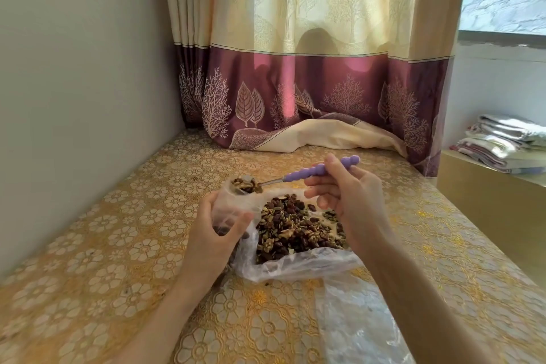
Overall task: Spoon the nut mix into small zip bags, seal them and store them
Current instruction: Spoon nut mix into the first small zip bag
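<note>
Two hands worked: the right hand [351,201] pinched a loaded spoon [295,176]. Its bowl hung over a small zip bag [229,204] gripped by the left hand [215,233].

Nut mix [295,230] heaped brown and tan in its open clear plastic bag [298,270], small zip bag [229,204] upright just left of that heap, mouth open, my purple-handled spoon [313,173] loaded with nuts, bowl over the zip bag's mouth

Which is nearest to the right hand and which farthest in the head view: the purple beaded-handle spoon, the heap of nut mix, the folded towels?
1. Purple beaded-handle spoon: held in the right hand.
2. Heap of nut mix: just left of it, below.
3. Folded towels: far right, on the ledge.
</note>
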A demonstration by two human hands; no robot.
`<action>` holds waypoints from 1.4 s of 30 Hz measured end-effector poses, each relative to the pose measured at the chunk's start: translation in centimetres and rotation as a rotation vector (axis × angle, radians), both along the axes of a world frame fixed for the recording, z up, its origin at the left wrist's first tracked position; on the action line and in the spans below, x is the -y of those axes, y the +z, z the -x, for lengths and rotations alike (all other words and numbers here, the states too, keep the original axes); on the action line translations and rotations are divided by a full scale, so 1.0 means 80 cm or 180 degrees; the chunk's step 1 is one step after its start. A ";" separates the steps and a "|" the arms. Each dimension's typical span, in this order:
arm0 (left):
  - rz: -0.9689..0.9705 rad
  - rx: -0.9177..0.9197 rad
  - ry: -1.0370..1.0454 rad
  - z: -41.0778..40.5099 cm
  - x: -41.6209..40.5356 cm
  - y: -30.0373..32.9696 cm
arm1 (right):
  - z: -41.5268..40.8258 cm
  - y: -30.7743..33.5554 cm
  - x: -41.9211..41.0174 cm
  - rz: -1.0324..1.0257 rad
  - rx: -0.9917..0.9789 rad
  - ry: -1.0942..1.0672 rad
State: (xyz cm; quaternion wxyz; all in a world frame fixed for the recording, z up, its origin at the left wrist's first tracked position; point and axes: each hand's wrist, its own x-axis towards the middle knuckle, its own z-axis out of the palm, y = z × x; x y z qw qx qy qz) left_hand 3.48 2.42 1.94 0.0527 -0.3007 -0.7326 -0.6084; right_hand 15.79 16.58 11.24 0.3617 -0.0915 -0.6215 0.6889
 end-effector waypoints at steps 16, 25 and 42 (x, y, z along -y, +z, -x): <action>-0.0109 0.0048 -0.0026 0.005 0.002 -0.004 | -0.008 -0.016 -0.014 -0.0143 -0.0305 0.0280; -0.0055 0.0115 -0.0015 0.005 0.002 -0.008 | -0.022 -0.060 -0.077 -0.0007 -0.0079 -0.1131; -0.0066 -0.0017 -0.0022 0.006 0.001 -0.011 | -0.033 -0.099 -0.100 -0.0316 0.0337 -0.1365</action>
